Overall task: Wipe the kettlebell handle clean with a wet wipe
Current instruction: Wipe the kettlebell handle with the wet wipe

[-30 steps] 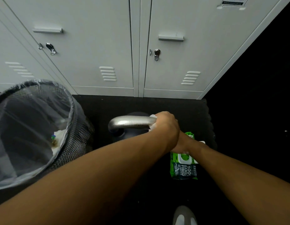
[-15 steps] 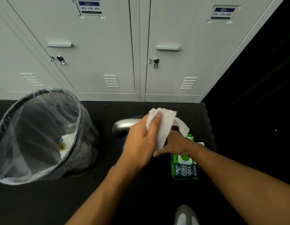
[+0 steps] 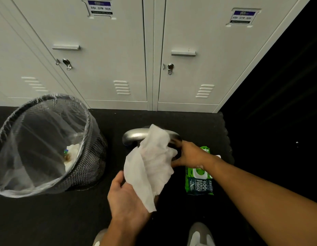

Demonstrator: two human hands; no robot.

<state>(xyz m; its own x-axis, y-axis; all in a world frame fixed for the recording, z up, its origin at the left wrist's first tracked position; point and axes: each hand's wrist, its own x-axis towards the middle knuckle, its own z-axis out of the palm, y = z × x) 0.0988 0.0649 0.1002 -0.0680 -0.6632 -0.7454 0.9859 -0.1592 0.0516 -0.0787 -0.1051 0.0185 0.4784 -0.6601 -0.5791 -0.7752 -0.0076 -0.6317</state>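
A black kettlebell with a silver handle (image 3: 134, 135) stands on the dark floor in front of the lockers. A white wet wipe (image 3: 152, 162) hangs unfolded above it and covers the middle of the handle. My left hand (image 3: 127, 197) is palm up below the wipe and holds its lower edge. My right hand (image 3: 188, 154) pinches the wipe's right side, close to the right end of the handle. The kettlebell's body is mostly hidden behind the wipe and my right hand.
A black mesh bin (image 3: 47, 144) with a clear liner and some rubbish stands to the left. A green wet-wipe pack (image 3: 198, 181) lies on the floor at the right. Grey lockers (image 3: 118, 59) close the back. My shoes (image 3: 200, 235) show at the bottom.
My left hand let go of the handle, lifted the wipe off it and drew back toward me. Both hands have spread the wipe open. The view tilted up a little.
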